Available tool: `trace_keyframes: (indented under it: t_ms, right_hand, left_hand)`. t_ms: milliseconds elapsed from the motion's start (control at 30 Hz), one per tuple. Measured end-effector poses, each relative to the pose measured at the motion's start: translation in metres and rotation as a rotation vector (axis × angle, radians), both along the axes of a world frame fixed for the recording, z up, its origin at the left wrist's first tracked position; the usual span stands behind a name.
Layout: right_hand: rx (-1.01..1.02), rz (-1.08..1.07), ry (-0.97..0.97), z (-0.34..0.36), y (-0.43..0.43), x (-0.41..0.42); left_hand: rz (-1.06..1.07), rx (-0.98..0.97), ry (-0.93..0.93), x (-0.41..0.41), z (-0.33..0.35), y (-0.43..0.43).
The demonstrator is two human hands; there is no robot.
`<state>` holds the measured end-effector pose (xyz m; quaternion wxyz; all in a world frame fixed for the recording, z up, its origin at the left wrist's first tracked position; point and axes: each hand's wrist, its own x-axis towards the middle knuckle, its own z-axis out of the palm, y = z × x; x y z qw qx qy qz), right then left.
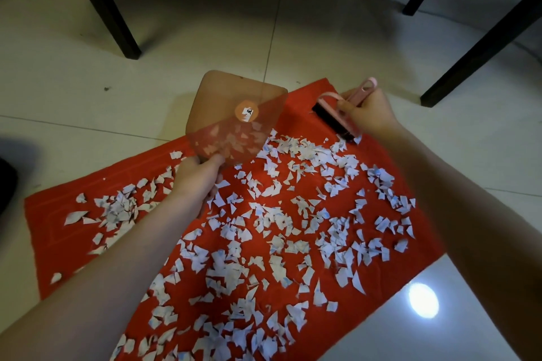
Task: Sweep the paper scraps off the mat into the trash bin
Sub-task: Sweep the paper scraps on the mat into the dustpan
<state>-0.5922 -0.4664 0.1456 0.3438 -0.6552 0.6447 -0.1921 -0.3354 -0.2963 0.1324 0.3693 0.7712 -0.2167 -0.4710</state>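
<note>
Red mat (299, 105) is strewn almost all over with white paper scraps (264, 243), so nearly everything seems left to do. The left grip (196, 176) clasps a translucent dustpan (234, 114), and the right grip (366, 114) holds a pink hand brush (328, 119) at the far edge. No trash bin shows.

On my feed I see two bare forearms, uncovered from the picture's edge to the wrists, ending in a bare left hand (197, 176) and right hand (367, 118).
</note>
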Motion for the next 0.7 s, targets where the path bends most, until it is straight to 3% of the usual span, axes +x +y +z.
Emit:
trace_keyframes:
  t_ms: [167, 367, 700]
  right_hand:
    - [-0.023, -0.009, -0.163, 0.012, 0.006, -0.014]
    - [-0.242, -0.025, -0.004, 0.010, -0.005, -0.003]
    - [-0.075, 0.025, 0.027, -0.017, -0.028, 0.040]
  left_hand:
    - [-0.001, 0.002, -0.002, -0.008, 0.005, -0.008]
    - [0.010, -0.002, 0.009, -0.011, 0.013, -0.016]
    - [0.014, -0.003, 0.068, -0.014, 0.003, -0.012]
